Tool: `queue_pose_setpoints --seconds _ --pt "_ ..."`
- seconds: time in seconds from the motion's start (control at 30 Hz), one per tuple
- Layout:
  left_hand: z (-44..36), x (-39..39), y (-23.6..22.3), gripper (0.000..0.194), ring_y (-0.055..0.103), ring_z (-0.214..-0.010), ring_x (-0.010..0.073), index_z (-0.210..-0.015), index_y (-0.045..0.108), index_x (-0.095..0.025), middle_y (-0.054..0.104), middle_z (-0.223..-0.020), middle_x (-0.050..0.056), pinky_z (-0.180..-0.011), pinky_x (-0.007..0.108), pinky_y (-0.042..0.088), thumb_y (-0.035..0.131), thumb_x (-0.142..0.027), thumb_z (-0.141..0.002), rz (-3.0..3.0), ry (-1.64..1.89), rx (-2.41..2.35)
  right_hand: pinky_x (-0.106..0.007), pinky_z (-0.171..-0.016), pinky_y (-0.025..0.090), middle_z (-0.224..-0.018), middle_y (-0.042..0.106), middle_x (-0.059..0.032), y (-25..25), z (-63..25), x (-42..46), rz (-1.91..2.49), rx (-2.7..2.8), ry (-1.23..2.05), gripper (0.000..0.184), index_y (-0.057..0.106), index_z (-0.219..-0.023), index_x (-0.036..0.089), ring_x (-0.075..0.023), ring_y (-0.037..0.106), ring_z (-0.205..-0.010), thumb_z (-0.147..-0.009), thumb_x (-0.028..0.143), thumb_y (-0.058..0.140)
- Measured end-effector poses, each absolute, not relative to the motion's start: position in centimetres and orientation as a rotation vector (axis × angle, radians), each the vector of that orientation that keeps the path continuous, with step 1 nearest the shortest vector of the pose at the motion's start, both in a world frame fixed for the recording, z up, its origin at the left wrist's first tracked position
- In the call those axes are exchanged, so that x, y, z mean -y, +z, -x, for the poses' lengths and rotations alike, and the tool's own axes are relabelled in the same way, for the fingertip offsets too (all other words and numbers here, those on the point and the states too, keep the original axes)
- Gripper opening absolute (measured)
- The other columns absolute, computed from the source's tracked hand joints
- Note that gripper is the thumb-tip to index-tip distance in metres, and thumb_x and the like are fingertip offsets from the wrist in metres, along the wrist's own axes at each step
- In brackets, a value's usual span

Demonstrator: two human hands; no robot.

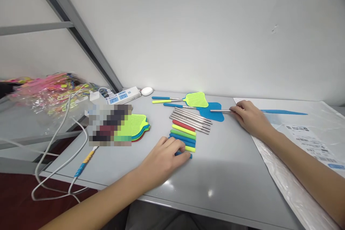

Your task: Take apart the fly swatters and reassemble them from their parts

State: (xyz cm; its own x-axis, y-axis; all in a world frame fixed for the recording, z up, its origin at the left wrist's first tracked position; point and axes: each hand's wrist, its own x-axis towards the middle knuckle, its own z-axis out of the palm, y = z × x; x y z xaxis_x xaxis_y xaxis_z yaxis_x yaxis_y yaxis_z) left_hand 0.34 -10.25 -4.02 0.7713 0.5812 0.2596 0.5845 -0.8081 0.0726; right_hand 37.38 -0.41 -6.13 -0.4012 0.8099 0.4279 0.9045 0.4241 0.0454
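Note:
My right hand (249, 116) grips the metal rod (219, 110) of a fly swatter. Its blue head (285, 111) sticks out to the right, seen nearly edge-on. Near the table's front, the fingers of my left hand (168, 158) are closed on a blue handle sleeve (188, 156), which they partly cover. Just beyond lies a row of several sleeves, among them a red sleeve (183, 125) and a green sleeve (183, 134). Several bare metal rods (191, 119) lie behind that row. Farther back rest a yellow-green fly swatter (196, 100) and a blue fly swatter (215, 115).
Swatter heads (138, 125) are stacked at the left, partly blurred out. A power strip (125, 96) and a white oval object (147, 91) sit at the back. White cables (67, 115) hang off the left edge near plastic bags (51, 97). A labelled white mailer (304, 133) covers the right side.

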Motion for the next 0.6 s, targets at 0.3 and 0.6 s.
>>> queue_pose_setpoints --seconds 0.3,0.6 --pt "-2.1 9.3 -3.5 0.020 0.054 -0.093 0.0182 -0.106 0.064 -0.025 0.062 -0.105 0.007 -0.087 0.038 0.033 0.047 -0.020 -0.097 2.896 -0.451 0.895 -0.035 -0.073 0.047 -0.101 0.059 -0.0096 -6.3 -37.8 0.2 1.506 2.322 -0.135 0.036 0.064 -0.108 0.021 -0.0231 0.059 -0.089 -0.100 0.040 0.035" --pt "-2.2 6.3 -2.4 0.059 0.049 -0.120 0.0333 -0.135 0.047 -0.018 0.046 -0.138 0.020 -0.097 0.049 0.042 0.062 -0.048 -0.086 3.036 -0.378 0.813 -0.037 -0.074 0.048 -0.100 0.062 -0.0099 -6.5 -37.7 0.1 1.504 2.321 -0.105 0.036 0.064 -0.108 0.021 -0.0238 0.061 -0.090 -0.099 0.040 0.035"
